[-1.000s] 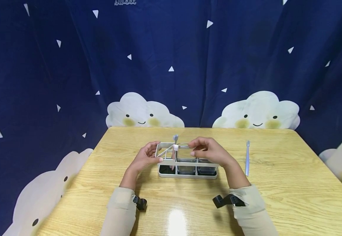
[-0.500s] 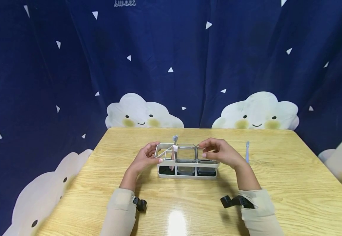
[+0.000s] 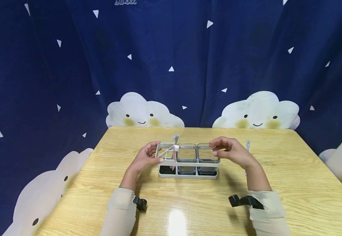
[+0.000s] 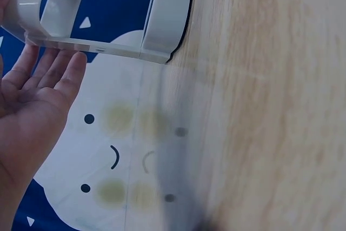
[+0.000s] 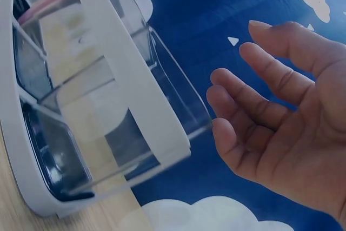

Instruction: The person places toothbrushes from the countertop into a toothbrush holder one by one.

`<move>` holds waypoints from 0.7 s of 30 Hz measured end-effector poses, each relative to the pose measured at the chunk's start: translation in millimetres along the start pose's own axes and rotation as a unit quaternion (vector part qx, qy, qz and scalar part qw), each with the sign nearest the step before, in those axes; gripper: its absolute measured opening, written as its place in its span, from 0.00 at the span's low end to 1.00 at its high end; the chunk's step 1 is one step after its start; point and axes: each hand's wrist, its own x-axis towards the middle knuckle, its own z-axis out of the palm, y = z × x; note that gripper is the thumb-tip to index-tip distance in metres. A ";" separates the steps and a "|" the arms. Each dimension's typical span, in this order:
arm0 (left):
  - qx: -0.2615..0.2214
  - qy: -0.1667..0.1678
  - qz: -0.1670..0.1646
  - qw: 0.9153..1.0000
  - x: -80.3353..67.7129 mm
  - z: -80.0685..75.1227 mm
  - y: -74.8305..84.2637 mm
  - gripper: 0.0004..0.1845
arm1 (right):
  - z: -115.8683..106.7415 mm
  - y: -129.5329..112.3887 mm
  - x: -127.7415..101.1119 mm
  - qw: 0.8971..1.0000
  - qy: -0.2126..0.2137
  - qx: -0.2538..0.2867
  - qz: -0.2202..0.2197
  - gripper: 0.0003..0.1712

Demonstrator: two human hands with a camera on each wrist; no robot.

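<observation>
- Wooden table (image 3: 277, 196), dark blue cloud-print curtain (image 3: 247, 65) behind. White rack (image 3: 187, 163) stands mid-table w/ two clear square cups (image 3: 186, 154) in its centre and right bays, one toothbrush (image 3: 175, 144) upright in the left bay.
- L hand (image 3: 145, 159): fingers straight, lying flat along the rack's left end; thumb near the top rail. Steadying touch, not a clamp; nothing enclosed. L wrist view confirms: fingertips (image 4: 54, 74) against the rack's lower bar (image 4: 97, 50), palm open.
- R hand (image 3: 231, 152): fingers loosely bent, spread, holding nothing. R wrist view shows fingers (image 5: 254, 106) just beside the right cup's (image 5: 162, 79) rim; contact w/ the rim can't be told, maybe a brush at one fingertip.
- Second toothbrush (image 3: 247, 147) lies flat on the table just beyond the R hand, on its outer side, mostly hidden by hand and wrist; only the head end shows.
- Rel. to grip: rack sits between the two hands, L touching its end, R at its opposite end; the lying brush is near R, well apart from L.
- Judgement, doing it well: keep L flat and firm on the end so the light rack doesn't skid or tip; R should pinch the lying brush by the handle mid-length, lift clear of the cup rims, keep it near upright before lowering.
- Risk: knocking the right cup w/ the R knuckles.
</observation>
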 end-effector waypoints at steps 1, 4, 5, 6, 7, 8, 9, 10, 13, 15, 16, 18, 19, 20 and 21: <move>0.002 0.001 0.001 1.000 0.3 -0.1 -0.7 0.39 | -1.7 1.0 -0.9 1.000 0.002 -0.002 0.001 0.21; 0.003 0.000 0.008 1.000 0.2 -0.3 -1.0 0.39 | -6.5 4.8 -3.4 1.000 0.008 -0.004 0.001 0.21; 0.002 -0.001 0.010 1.000 0.1 -0.5 -1.2 0.39 | -8.1 6.2 -4.2 1.000 0.010 -0.003 0.000 0.21; 0.001 -0.003 0.012 1.000 0.0 -0.7 -1.3 0.39 | -9.6 7.4 -5.1 1.000 0.013 -0.004 -0.001 0.21; 0.000 -0.005 0.014 1.000 -0.3 -1.0 -1.3 0.39 | -11.2 8.5 -6.1 1.000 0.015 -0.003 -0.001 0.22; -0.002 -0.006 0.014 1.000 -0.5 -1.4 -1.4 0.40 | -12.6 9.5 -7.0 1.000 0.016 -0.003 -0.001 0.22; -0.005 -0.008 0.014 1.000 -0.6 -1.7 -1.6 0.40 | -14.0 10.5 -7.8 1.000 0.017 -0.003 -0.001 0.22; -0.007 -0.009 0.014 1.000 -0.5 -1.9 -1.8 0.39 | -15.4 11.5 -8.9 1.000 0.018 -0.004 0.000 0.22; -0.011 -0.011 0.010 1.000 -0.4 -2.5 -1.8 0.39 | -20.0 14.8 -11.7 1.000 0.026 -0.009 0.007 0.22; -0.012 -0.013 0.009 1.000 -0.4 -2.7 -0.8 0.38 | -23.3 17.4 -13.6 0.999 0.032 -0.014 0.014 0.22; -0.010 -0.014 0.008 1.000 -0.7 -2.8 0.3 0.38 | -25.0 18.7 -14.6 0.999 0.035 -0.017 0.017 0.22; -0.007 -0.018 0.006 1.000 -1.8 -2.4 3.6 0.38 | -28.3 21.0 -16.9 0.999 0.041 -0.022 0.020 0.22; -0.005 -0.020 0.004 1.000 -3.1 -1.5 6.8 0.39 | -30.1 22.0 -18.2 0.999 0.044 -0.023 0.020 0.22; -0.001 -0.022 0.004 1.000 -4.7 -0.4 10.3 0.39 | -31.9 23.0 -19.7 0.998 0.046 -0.024 0.020 0.22; 0.002 -0.024 0.003 1.000 -6.2 0.7 13.6 0.39 | -33.8 23.8 -21.3 0.998 0.048 -0.023 0.018 0.22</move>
